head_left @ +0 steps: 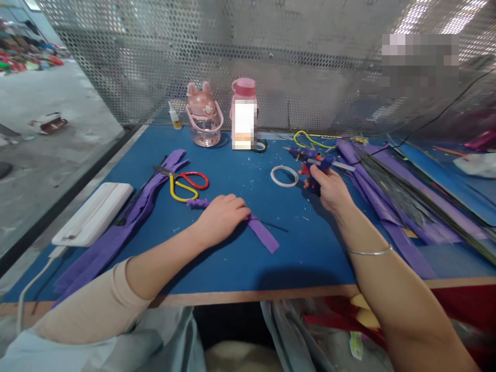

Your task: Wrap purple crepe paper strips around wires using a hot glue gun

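Observation:
My left hand (221,216) lies palm down on the blue table (240,258), its fingers curled over a strip of purple crepe paper (263,233) that sticks out on both sides of it. My right hand (329,188) is wrapped round the handle of a blue hot glue gun (310,157), which stands on the table with its nozzle pointing left. A roll of white tape (284,175) lies just left of the glue gun. Red and yellow scissors (186,185) rest beyond my left hand.
Two pink water bottles (204,114) (244,111) stand at the back by a perforated metal screen (271,62). A pile of purple paper strips (127,222) and a white box (95,212) lie at the left. More purple paper and thin dark stems (391,191) cover the right side.

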The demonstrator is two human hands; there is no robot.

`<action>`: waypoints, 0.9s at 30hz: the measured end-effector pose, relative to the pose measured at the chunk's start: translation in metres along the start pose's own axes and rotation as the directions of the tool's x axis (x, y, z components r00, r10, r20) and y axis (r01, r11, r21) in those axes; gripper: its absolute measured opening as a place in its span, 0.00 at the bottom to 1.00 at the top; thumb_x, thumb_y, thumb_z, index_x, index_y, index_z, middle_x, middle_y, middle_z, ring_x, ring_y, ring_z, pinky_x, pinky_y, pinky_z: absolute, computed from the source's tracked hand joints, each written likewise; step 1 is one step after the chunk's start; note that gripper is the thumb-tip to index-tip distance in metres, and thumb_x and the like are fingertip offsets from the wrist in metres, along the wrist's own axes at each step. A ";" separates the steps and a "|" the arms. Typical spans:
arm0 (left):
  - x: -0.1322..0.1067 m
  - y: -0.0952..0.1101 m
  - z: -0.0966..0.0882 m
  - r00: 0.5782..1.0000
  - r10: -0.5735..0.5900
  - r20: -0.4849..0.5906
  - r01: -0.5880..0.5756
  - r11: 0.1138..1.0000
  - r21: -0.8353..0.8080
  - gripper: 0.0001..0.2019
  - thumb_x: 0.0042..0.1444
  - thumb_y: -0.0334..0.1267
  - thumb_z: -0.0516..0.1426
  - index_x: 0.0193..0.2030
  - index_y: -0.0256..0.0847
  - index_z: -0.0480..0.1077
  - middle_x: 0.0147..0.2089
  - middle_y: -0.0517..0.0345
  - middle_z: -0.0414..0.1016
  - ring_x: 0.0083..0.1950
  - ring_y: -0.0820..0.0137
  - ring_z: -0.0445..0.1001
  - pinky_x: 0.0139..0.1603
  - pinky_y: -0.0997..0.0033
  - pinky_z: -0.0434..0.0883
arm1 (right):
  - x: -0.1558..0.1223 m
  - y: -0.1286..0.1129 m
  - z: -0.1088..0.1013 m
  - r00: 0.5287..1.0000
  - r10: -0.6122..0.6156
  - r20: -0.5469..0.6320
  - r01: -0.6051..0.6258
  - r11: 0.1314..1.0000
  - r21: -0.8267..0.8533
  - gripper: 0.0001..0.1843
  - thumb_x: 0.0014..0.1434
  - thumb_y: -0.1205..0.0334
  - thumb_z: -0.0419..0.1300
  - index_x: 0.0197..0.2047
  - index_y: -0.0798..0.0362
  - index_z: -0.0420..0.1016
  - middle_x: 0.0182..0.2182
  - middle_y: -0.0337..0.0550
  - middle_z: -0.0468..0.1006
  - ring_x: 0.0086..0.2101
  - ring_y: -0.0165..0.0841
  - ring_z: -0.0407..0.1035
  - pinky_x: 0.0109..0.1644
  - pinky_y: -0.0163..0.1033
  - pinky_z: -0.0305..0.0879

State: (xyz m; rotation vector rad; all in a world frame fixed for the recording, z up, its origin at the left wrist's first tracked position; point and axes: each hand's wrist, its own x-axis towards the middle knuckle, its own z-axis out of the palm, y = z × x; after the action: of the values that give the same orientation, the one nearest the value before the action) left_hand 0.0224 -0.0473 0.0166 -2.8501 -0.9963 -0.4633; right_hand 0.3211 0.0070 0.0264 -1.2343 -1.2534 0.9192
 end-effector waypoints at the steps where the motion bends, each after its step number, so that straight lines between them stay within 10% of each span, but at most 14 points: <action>1: 0.000 -0.005 0.002 0.998 -0.060 0.021 0.059 0.998 0.011 0.10 0.65 0.36 0.53 0.43 0.41 0.76 0.40 0.54 0.75 0.42 0.64 0.69 0.40 0.64 0.64 | -0.002 -0.001 0.001 1.000 -0.007 0.016 0.007 1.000 -0.030 0.20 0.50 0.44 0.65 0.36 0.52 0.75 0.30 0.40 0.76 0.23 0.26 0.64 0.27 0.34 0.63; 6: 0.002 -0.023 0.010 0.974 -0.226 0.018 0.227 0.970 -0.083 0.10 0.65 0.37 0.53 0.41 0.39 0.76 0.40 0.52 0.76 0.41 0.65 0.69 0.43 0.64 0.65 | -0.010 -0.022 0.000 0.973 -0.021 0.231 0.095 0.944 -0.317 0.18 0.53 0.48 0.62 0.37 0.55 0.80 0.24 0.40 0.75 0.25 0.31 0.67 0.31 0.37 0.64; 11: 0.000 -0.024 0.015 0.959 -0.280 -0.051 0.270 0.951 -0.154 0.10 0.65 0.36 0.52 0.40 0.37 0.74 0.39 0.52 0.75 0.41 0.65 0.69 0.44 0.64 0.66 | -0.015 -0.040 -0.002 0.841 0.050 0.538 0.252 0.845 -0.472 0.19 0.53 0.47 0.62 0.39 0.52 0.82 0.35 0.44 0.82 0.36 0.40 0.75 0.43 0.44 0.72; 27: -0.003 -0.025 0.012 0.937 -0.350 -0.022 0.306 0.846 -0.437 0.10 0.63 0.31 0.52 0.49 0.39 0.71 0.42 0.52 0.73 0.43 0.67 0.69 0.44 0.65 0.69 | -0.045 -0.016 -0.012 0.749 -0.134 0.649 0.462 0.808 -0.366 0.20 0.59 0.63 0.61 0.55 0.43 0.68 0.40 0.40 0.81 0.35 0.30 0.77 0.37 0.30 0.72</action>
State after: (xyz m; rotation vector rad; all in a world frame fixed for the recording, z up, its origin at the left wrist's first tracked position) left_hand 0.0074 -0.0272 0.0041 -2.9751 -1.5450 -0.9586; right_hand 0.3247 -0.0410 0.0351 -1.0914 -2.2664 0.7667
